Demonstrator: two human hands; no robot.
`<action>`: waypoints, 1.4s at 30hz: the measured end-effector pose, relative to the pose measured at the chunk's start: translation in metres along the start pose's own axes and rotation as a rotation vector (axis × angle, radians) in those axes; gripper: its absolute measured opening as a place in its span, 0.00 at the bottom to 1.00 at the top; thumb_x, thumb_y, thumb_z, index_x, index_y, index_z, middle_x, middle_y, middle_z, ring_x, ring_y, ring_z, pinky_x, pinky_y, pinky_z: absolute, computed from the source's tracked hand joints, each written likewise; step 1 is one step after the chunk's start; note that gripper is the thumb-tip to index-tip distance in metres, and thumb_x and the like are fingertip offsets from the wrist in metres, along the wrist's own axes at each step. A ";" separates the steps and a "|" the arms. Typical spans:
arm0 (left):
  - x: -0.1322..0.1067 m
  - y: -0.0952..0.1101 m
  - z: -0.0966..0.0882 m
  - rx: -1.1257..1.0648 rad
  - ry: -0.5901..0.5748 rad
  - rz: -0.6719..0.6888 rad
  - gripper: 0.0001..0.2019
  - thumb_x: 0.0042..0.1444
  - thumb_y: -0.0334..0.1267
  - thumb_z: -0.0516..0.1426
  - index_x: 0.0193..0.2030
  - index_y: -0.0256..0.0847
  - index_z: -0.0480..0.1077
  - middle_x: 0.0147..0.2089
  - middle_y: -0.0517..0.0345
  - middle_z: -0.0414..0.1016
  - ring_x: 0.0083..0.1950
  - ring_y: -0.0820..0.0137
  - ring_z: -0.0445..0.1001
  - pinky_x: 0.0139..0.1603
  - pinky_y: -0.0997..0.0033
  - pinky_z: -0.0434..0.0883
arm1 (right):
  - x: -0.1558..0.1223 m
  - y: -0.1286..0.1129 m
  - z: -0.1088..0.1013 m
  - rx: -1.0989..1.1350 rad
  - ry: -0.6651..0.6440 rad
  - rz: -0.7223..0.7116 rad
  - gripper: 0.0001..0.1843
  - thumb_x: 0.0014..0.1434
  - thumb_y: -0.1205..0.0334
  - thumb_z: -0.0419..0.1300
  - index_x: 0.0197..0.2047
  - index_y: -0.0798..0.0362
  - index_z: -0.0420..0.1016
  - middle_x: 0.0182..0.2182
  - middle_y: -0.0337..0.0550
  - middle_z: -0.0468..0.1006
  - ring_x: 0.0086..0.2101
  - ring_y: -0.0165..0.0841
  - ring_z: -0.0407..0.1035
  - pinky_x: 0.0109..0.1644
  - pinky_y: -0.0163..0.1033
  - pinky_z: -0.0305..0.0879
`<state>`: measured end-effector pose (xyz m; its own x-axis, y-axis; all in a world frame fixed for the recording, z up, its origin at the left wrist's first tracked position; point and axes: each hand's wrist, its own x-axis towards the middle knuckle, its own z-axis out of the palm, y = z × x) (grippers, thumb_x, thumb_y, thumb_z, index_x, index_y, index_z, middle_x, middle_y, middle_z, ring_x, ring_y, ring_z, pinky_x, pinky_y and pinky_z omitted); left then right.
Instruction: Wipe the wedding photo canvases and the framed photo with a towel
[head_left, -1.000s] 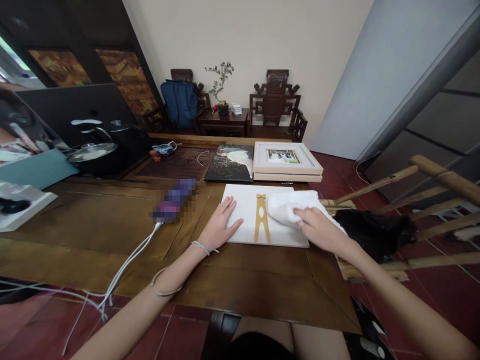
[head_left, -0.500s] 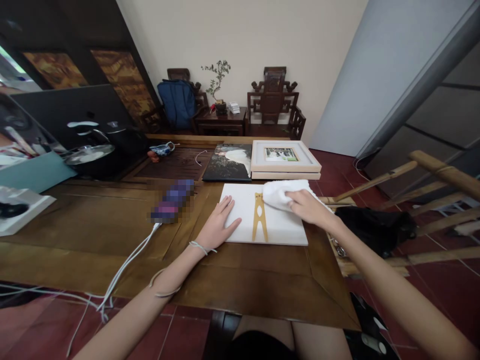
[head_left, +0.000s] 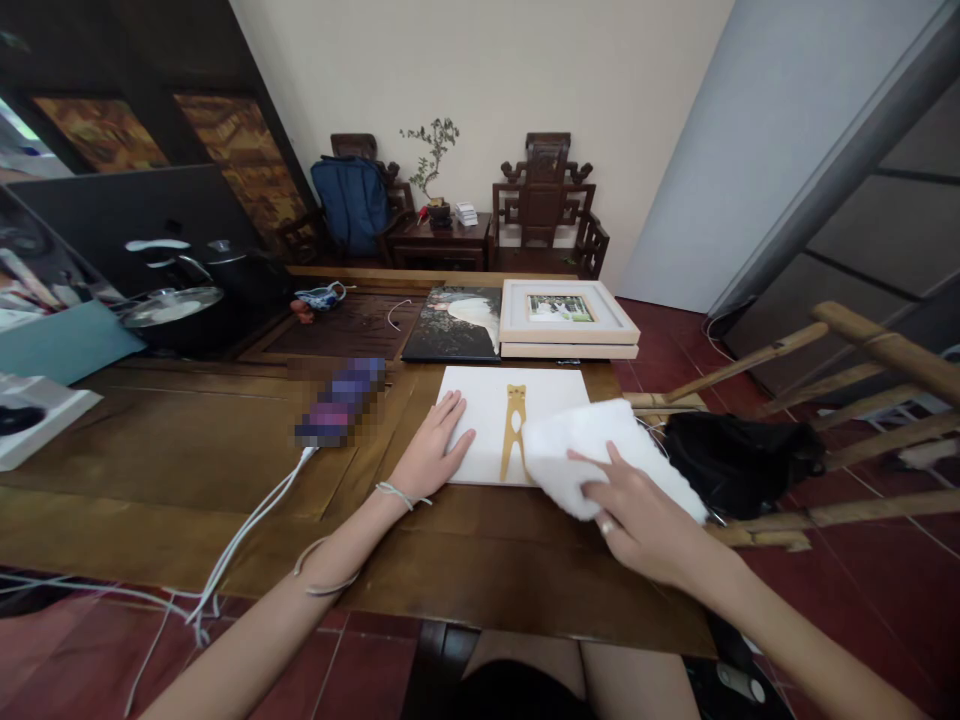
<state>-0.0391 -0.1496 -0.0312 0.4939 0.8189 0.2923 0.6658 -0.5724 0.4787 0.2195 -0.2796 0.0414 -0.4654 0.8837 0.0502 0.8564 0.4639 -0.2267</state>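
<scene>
Under the right hand [head_left: 637, 520] lies a soft, fluffy white cloth [head_left: 592, 450]. The left hand [head_left: 431, 452] presses flat on a smooth, matt white canvas [head_left: 487, 420]. Beneath both, the wooden table [head_left: 225, 450] looks polished, with a dull sheen.

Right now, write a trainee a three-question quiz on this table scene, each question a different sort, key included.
1. True or false: the left hand lies flat on the white panel.
2. The right hand presses on: A a white cloth, B a brush, C a phone?
3. What colour is the cat figure on the panel?
Key: 1 true; 2 A; 3 yellow.
</scene>
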 end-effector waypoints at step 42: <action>0.002 -0.002 -0.001 -0.002 -0.006 0.015 0.27 0.60 0.44 0.47 0.63 0.30 0.54 0.66 0.42 0.53 0.68 0.62 0.47 0.67 0.55 0.49 | 0.118 0.013 -0.004 0.063 -0.068 0.085 0.22 0.52 0.71 0.48 0.51 0.62 0.64 0.56 0.64 0.63 0.59 0.51 0.48 0.57 0.64 0.44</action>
<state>-0.0402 -0.1471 -0.0305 0.5072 0.8101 0.2940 0.6571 -0.5842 0.4764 0.1763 -0.1694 0.0483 -0.4079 0.9123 -0.0371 0.8784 0.3810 -0.2885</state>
